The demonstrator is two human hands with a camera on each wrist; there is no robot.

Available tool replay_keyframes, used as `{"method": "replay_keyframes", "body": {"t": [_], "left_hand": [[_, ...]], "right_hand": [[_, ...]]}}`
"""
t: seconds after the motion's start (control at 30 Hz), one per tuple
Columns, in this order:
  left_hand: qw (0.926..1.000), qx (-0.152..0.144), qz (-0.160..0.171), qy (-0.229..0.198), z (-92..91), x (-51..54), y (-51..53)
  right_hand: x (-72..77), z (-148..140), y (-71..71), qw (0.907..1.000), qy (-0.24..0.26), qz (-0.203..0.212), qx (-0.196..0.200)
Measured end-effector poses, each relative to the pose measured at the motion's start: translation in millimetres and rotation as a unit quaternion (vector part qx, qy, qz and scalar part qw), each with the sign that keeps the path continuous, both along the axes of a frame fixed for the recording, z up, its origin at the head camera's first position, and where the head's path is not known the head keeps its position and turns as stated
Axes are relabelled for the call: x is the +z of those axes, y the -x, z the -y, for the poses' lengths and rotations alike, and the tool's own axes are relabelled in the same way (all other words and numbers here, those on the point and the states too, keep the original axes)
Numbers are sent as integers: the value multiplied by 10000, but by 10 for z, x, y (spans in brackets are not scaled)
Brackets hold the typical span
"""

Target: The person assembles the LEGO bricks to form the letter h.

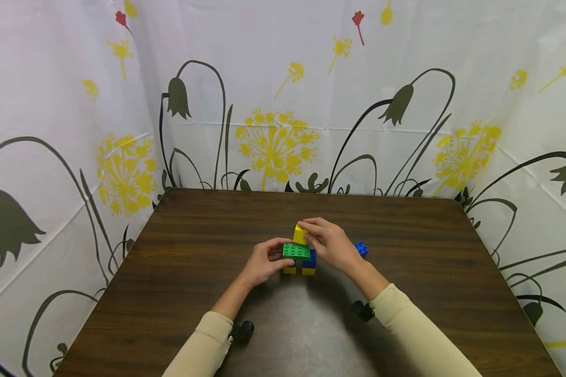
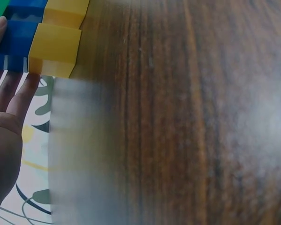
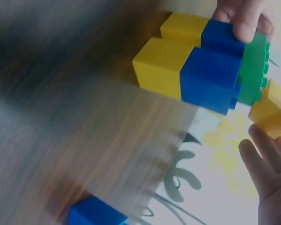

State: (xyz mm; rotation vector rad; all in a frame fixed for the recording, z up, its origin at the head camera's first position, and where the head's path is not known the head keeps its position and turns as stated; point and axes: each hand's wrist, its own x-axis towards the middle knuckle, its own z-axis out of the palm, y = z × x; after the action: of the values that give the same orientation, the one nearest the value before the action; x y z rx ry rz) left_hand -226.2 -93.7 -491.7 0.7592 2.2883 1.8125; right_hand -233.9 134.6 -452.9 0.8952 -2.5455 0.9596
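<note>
Two short stacks of toy building bricks stand side by side, each a yellow brick (image 3: 161,68) under a blue brick (image 3: 210,77). A green studded brick (image 1: 296,252) lies across their tops. My left hand (image 1: 261,262) grips the left stack, thumb on the near side by the blue and green bricks and fingers behind. Between thumb and fingers, my right hand (image 1: 332,243) pinches a small yellow brick (image 1: 300,234). That brick is tilted at the rear right part of the green one; the right wrist view shows it close to the studs, not seated flat.
A loose blue brick (image 1: 361,248) lies on the dark wooden table (image 1: 193,235), to the right behind my right wrist. A white curtain (image 1: 273,78) with flower prints hangs behind the table's far edge and along both sides.
</note>
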Motion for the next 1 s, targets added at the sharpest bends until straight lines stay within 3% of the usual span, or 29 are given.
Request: {"method": "replay_keyframes", "body": {"t": [0.4,1.0], "left_hand": [[9999,48,132,45,-3,10,14],[9993,-129,257,-254,2,-25,42]], "right_hand": [[2,136,-42,9989,-144,178,411],[29,176,-91,9960,-446,-142,759]]}}
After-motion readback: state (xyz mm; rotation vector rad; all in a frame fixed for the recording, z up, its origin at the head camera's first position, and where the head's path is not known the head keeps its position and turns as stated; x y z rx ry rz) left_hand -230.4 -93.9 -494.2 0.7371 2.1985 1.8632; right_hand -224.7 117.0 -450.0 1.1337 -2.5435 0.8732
